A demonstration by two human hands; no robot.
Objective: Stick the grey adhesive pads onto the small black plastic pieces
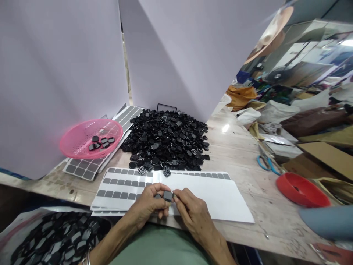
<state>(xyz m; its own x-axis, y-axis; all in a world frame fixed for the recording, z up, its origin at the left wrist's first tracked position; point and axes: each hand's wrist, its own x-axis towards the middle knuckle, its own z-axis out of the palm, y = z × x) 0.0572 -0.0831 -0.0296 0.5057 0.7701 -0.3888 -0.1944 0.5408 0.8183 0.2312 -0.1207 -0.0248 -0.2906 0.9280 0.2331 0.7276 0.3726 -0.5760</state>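
Between the thumb and fingers of my left hand (151,201) is a small black plastic piece (158,196), with a grey rounded sticker (167,195) over it. My right hand (194,208) pinches the sticker's right edge, thumb and forefinger closed; whether it also grips the plastic is hidden. Both hands are above white sheets (220,202), and rows of grey stickers (120,195) show on the left part. Just beyond lies a large heap of black plastic pieces (168,140), with a few loose ones (166,172) at the sheet's far edge.
A pink basket (67,143) holding several pieces rests on more sticker sheets (79,169) at left. Below the table's left edge is a bag of stickered pieces (60,239). Blue-handled scissors (266,163) and a red bowl (302,189) are at right. Pale panels (165,55) stand behind.
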